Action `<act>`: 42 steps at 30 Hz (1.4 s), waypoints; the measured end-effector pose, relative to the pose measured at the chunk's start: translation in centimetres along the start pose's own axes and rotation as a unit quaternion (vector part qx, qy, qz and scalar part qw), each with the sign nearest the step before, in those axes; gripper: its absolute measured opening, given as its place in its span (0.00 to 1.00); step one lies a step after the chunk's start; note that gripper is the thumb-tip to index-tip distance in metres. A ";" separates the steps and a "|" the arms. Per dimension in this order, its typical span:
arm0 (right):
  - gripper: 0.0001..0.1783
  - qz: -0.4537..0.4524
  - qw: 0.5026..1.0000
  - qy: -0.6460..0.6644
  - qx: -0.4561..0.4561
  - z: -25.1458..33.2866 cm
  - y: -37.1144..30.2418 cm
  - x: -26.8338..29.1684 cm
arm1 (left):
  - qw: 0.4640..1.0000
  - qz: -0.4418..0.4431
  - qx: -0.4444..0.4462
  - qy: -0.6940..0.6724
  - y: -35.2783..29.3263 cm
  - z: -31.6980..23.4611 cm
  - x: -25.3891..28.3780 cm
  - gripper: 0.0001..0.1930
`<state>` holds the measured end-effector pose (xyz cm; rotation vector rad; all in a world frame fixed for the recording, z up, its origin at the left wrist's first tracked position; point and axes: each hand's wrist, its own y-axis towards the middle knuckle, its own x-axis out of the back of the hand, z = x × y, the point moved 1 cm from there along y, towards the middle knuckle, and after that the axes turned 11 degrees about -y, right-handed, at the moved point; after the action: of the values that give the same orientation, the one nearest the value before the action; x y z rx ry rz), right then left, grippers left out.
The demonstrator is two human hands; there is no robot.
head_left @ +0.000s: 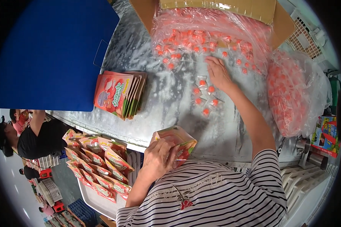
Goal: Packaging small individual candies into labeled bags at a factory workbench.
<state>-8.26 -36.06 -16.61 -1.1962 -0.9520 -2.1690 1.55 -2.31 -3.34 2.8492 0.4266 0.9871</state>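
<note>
Near the lower centre of the frame, the left hand is closed around a red and green pouch, gripping it at the near edge of the table. The right hand, at upper centre, is open with fingers stretched out low over the table; whether anything lies under the fingertips I cannot tell. Just below it in the frame sits a group of six wrapped red candies, with a larger scatter of candies above, spilling from a clear plastic liner in a cardboard box at the top. Left of centre lies a stack of flat pouches; at lower left, rows of pouches stand in a white tray; a bulging clear bag of candies rests at right
</note>
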 end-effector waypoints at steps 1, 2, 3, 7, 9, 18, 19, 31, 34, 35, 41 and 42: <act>0.16 0.002 1.000 0.001 0.001 0.4 -0.7 0.3 | 1.000 0.001 0.001 0.000 -0.1 0.1 -0.1 0.07; 0.16 0.008 1.000 0.012 0.010 0.9 -1.6 0.7 | 1.000 0.004 0.003 -0.001 -0.2 0.2 -0.1 0.08; 0.15 0.014 0.999 0.023 0.018 1.5 -2.5 1.0 | 1.000 0.005 0.005 -0.001 -0.2 0.2 -0.2 0.08; 0.17 0.071 0.986 0.151 0.004 2.5 -5.6 2.5 | 1.000 0.010 -0.022 0.003 0.3 -0.1 -0.3 0.09; 0.16 -0.010 0.985 0.170 0.005 2.1 -6.4 3.2 | 0.999 0.015 -0.029 0.000 0.2 -0.2 -0.3 0.09; 0.12 0.046 0.988 0.149 0.003 3.5 -4.9 3.7 | 1.000 0.021 -0.009 0.011 -0.2 -0.4 -0.7 0.09; 0.12 0.044 0.988 0.151 0.002 3.9 -4.4 3.1 | 1.000 0.021 -0.011 0.015 -0.3 -0.5 -0.7 0.08; 0.29 0.041 0.997 0.064 -0.004 2.8 -4.8 3.9 | 1.000 0.016 -0.013 0.008 -0.4 0.0 -0.8 0.08; 0.44 0.096 0.992 0.037 0.078 5.5 -6.9 3.9 | 0.999 0.024 -0.034 0.012 0.2 -0.2 -0.8 0.09; 0.47 0.108 0.987 0.007 0.117 6.0 -7.3 3.5 | 0.999 0.031 -0.039 0.018 0.3 -0.3 -0.8 0.09; 0.34 0.055 0.973 -0.030 0.221 7.5 -7.8 0.9 | 1.000 0.017 -0.022 0.012 0.2 -1.0 -0.1 0.10; 0.29 0.033 0.978 -0.029 0.204 7.7 -8.2 0.9 | 1.000 0.015 -0.021 0.014 0.2 -1.2 0.2 0.10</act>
<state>-10.37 -25.01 -15.74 -1.0740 -1.2859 -1.7790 1.02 -2.39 -2.26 2.8154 0.3635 1.0307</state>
